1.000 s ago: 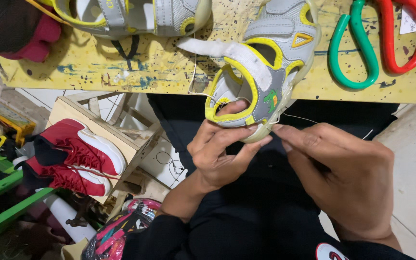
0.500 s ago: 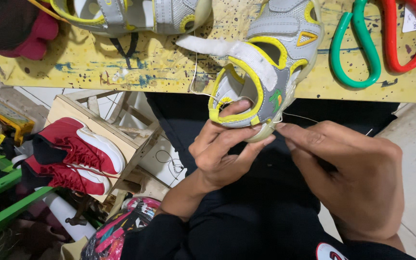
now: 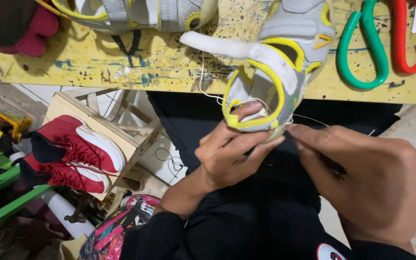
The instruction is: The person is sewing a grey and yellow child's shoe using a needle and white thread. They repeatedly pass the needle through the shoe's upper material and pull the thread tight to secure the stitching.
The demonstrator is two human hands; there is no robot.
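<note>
While the grey and yellow sandal (image 3: 270,82) is hanging off the near edge of the paint-spattered yellow surface (image 3: 160,62) in the upper middle of the frame, the left hand (image 3: 232,154) is cupping its heel from below, thumb tucked inside the opening and fingers wrapped under the sole. The right hand (image 3: 362,178), at the lower right, is pinching its grip together on something too small to make out at the heel's edge, with a thin white thread (image 3: 208,91) trailing up over the surface. Compared with a second ago, both hands are sitting almost where they were, the right one having crept only slightly nearer the heel, so the stitch looks to be mid-pull rather than finished. Red sneakers (image 3: 73,154) are resting on a wooden stool (image 3: 121,130) at the left; green and red handles (image 3: 362,48) are lying at the upper right.
</note>
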